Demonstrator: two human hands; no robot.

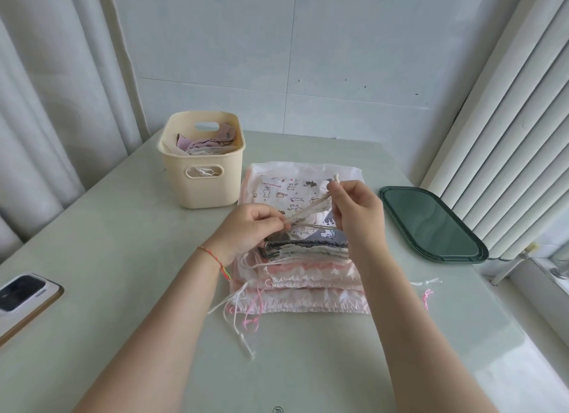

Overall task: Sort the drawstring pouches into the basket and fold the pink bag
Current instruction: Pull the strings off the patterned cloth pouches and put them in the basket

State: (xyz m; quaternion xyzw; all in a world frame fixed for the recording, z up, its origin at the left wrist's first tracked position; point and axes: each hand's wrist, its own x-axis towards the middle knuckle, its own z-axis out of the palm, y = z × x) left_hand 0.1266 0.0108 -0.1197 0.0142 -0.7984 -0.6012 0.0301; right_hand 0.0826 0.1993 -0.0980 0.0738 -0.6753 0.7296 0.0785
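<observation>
Two bare forearms reach forward from the lower edge over a pale green table. On the left wrist sits a thin red thread bracelet. Left hand: fingers curled, pinching the lower end of a cream drawstring cord. Right hand: fingertips pinching the upper end of the same cord, whose knotted tip stands just above the fingers. Between the two hands the cord runs taut and slanting, raised over the stack.

Stack of drawstring pouches: lying flat at the table's centre beneath both hands, gathered tops toward the person. Uppermost is a white pouch printed with small cartoon animals; below it lie layers with dark, cream and pink ruffled edges, and at the bottom a larger pale pink bag. Loose white and pink cords trail from the near left and right edges of the stack.

Cream plastic basket: standing just left of and behind the stack, already holding some folded pouches, one of them pink.

Dark green tray: lying right of the stack, apart from it. Phone: resting at the table's left edge.
</observation>
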